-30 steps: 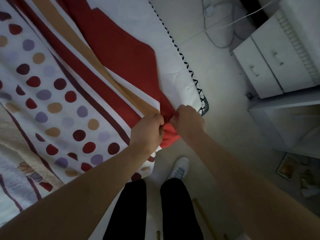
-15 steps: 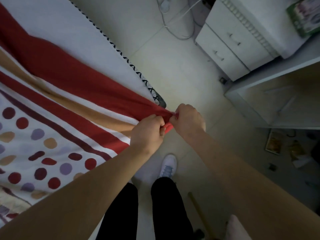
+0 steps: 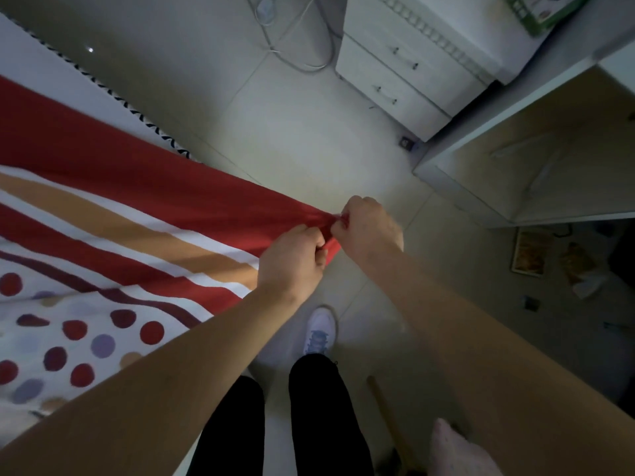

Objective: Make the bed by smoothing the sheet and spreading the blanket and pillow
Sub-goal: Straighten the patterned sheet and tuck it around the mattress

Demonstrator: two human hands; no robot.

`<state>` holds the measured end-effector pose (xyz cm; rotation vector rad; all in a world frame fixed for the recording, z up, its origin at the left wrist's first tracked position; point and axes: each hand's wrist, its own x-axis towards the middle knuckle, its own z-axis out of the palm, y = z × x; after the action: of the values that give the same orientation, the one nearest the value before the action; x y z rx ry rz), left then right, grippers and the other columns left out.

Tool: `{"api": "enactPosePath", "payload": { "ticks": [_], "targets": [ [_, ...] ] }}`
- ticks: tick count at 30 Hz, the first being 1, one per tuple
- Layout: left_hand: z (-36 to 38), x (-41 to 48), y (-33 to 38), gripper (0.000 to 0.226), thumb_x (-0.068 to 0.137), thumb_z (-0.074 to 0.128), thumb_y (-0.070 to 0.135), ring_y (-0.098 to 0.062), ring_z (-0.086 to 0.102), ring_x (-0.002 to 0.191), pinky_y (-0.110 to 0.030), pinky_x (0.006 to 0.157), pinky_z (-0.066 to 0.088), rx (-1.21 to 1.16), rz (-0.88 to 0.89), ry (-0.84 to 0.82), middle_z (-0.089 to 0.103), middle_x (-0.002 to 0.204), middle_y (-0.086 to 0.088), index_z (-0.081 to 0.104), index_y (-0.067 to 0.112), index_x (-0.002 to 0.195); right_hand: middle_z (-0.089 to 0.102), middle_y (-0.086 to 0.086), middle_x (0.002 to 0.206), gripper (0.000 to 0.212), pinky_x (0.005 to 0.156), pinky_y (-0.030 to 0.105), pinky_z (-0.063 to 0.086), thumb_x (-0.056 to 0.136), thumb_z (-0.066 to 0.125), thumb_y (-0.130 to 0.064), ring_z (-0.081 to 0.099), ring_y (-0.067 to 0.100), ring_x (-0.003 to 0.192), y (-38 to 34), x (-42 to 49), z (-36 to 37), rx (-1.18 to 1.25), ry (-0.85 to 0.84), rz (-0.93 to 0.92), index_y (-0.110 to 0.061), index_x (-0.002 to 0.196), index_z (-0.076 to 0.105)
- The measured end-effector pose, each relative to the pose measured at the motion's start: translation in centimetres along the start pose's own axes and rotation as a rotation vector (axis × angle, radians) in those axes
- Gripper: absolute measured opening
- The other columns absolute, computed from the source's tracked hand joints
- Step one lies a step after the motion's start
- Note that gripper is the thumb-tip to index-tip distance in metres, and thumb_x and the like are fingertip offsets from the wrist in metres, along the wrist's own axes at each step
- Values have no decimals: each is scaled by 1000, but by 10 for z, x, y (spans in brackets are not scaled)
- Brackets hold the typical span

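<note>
Nearest: two legs in black trousers [image 3: 309,420] and one white shoe [image 3: 321,333] on the floor [image 3: 292,139]. A wooden stick [image 3: 386,413] lay just right of the legs, with a pale pink object [image 3: 457,451] at the bottom edge; what it was could not be told.

Both bare forearms reached forward. Left grip [image 3: 292,262] was curled tight, fingers pinching the red corner of the blanket [image 3: 137,207]. Right grip [image 3: 367,226], just beside it, was curled too and held the very tip of the same corner. Knuckles were almost touching.

The blanket lay spread over the bed [image 3: 41,63] at left, showing a red band, tan and white stripes, then dots in red, purple and tan. Its corner was drawn taut off the bed edge, out over the floor. A strip of white mattress with black-and-white trim showed beyond the red band.

Farther right: an open shelf unit [image 3: 481,187], with papers [image 3: 531,252] on the floor near it. Farthest: a white drawer chest [image 3: 412,73], a green box [image 3: 536,12] on top of it, and a pale cable [image 3: 302,53] looped on the tiles.
</note>
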<state>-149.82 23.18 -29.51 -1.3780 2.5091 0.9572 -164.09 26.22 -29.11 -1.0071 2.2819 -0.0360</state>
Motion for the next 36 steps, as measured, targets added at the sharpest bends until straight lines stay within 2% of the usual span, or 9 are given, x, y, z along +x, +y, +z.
{"api": "enactPosePath", "payload": {
  "ticks": [9, 15, 18, 21, 24, 27, 29, 32, 36],
  "targets": [
    [15, 22, 34, 9, 94, 60, 26, -23, 59, 87, -40, 72, 50, -26, 30, -40, 60, 93, 1, 64, 18, 93, 58, 4, 108, 27, 72, 35, 44, 94, 57, -35, 62, 30, 97, 36, 17, -17, 35, -5, 68, -17, 113, 62],
    [19, 35, 43, 8, 93, 61, 29, -22, 60, 91, -40, 75, 51, 22, 23, -62, 60, 93, 4, 64, 22, 92, 57, 4, 112, 29, 73, 34, 43, 94, 58, -36, 62, 30, 103, 49, 28, -25, 41, -56, 107, -19, 116, 62],
    [23, 38, 38, 11, 94, 62, 33, -18, 61, 96, -38, 78, 52, 42, -7, -111, 62, 98, 5, 66, 23, 96, 54, 3, 119, 30, 78, 35, 42, 95, 56, -39, 59, 30, 110, 54, 32, -23, 79, -96, 131, -22, 120, 56],
    [26, 37, 32, 11, 94, 61, 34, -17, 62, 95, -35, 76, 52, 68, -25, -121, 65, 100, 6, 67, 25, 97, 52, 2, 126, 39, 85, 38, 42, 94, 56, -46, 56, 29, 117, 58, 34, -21, 63, -116, 111, -25, 126, 51],
    [25, 37, 29, 12, 94, 58, 31, -17, 65, 87, -34, 71, 53, 77, -11, -130, 66, 91, 7, 67, 25, 90, 54, 2, 127, 37, 87, 37, 41, 95, 54, -48, 56, 28, 120, 56, 37, -22, 40, -154, 98, -27, 126, 52],
    [18, 38, 27, 10, 93, 58, 25, -17, 64, 81, -34, 68, 53, 72, -19, -124, 65, 87, 7, 65, 25, 86, 60, -1, 123, 32, 89, 34, 48, 95, 54, -45, 59, 25, 114, 49, 41, -25, 75, -173, 65, -28, 123, 54],
    [12, 40, 21, 8, 93, 59, 23, -16, 63, 80, -35, 67, 54, 55, -34, -102, 64, 86, 7, 64, 25, 87, 64, -3, 116, 28, 92, 39, 53, 95, 54, -41, 61, 23, 110, 41, 43, -27, 106, -186, 8, -28, 120, 56],
    [1, 42, 11, 6, 92, 60, 21, -17, 62, 79, -40, 68, 55, 29, -56, -66, 64, 86, 5, 63, 22, 88, 67, -5, 109, 25, 91, 40, 53, 95, 53, -37, 61, 20, 106, 25, 46, -30, 116, -209, -63, -28, 118, 57],
    [-22, 44, -2, 7, 94, 58, 23, -19, 63, 83, -38, 70, 55, 18, -140, -39, 64, 91, 4, 64, 22, 91, 67, -6, 106, 22, 92, 40, 53, 95, 53, -35, 61, 19, 105, 4, 46, -35, 117, -220, -96, -28, 115, 59]
  ]
}}
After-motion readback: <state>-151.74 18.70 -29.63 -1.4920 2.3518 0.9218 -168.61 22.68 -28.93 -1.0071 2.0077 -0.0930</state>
